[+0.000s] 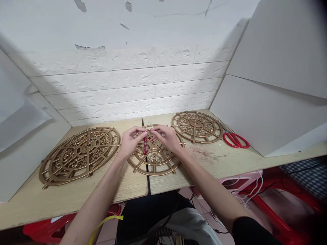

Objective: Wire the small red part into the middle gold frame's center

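Observation:
My left hand [133, 140] is closed in a pinch on a narrow red piece [145, 146] with a pale band, which hangs below the fingertips. Close beside it, my right hand [165, 136] pinches a thin wire [150, 124], whose loose end sticks up past the fingers. Both hands are over the middle gold openwork disc [154, 170], a round grille with scroll patterns lying flat on the table. The fingers partly cover its far side. Whether the wire joins the red piece cannot be made out.
Stacked gold discs [88, 170] lie at the left, and more gold discs [196, 136] at the back right. Red-handled scissors [236, 140] rest near the right panel [242, 112]. A dark gap [148, 183] splits the wooden table [127, 190]. A white brick-patterned wall [133, 81] stands behind.

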Available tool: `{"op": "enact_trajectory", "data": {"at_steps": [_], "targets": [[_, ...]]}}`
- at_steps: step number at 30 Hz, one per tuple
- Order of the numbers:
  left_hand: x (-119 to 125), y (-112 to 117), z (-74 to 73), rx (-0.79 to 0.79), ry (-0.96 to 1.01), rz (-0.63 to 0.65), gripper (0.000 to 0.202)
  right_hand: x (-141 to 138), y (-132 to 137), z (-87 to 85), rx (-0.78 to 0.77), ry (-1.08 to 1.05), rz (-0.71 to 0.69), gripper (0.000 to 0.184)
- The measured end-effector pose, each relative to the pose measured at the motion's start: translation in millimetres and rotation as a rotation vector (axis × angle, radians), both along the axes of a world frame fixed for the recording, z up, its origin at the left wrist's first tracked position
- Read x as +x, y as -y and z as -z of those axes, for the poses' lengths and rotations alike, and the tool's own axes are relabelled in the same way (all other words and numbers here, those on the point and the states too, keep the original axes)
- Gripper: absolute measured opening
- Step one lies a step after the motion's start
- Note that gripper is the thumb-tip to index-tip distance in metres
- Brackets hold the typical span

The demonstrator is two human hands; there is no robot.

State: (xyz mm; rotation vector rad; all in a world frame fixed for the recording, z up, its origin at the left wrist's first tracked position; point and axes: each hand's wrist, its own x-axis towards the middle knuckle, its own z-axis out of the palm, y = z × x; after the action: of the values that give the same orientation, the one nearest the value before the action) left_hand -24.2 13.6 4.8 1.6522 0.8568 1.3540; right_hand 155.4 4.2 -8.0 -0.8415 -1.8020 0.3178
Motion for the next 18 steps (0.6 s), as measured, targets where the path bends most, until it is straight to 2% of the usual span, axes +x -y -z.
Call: {"op": "enact_trajectory", "data": {"at_steps": [5,12,14,18], "targets": [[-1.1,-1.5,1.7,-0.026,0.034,-0.001,0.023,-0.5,1.3,-3.5,0.038,-0.043,0.010,0.012],[-0.9,-0.7,1.0,-0.074,0.078,-0.001,0.027,2.9,1.9,-7.5,0.085,0.033,0.065,0.009],[-0.7,-0.3,-0.1,-0.078,0.085,-0.006,0.027,3.6,2.5,-8.9,0.026,-0.009,0.066,0.009],[-0.9,0.4,-2.1,-0.037,0.056,-0.033,0.025,3.5,3.2,-11.1,-0.269,-0.206,-0.033,0.016]]}}
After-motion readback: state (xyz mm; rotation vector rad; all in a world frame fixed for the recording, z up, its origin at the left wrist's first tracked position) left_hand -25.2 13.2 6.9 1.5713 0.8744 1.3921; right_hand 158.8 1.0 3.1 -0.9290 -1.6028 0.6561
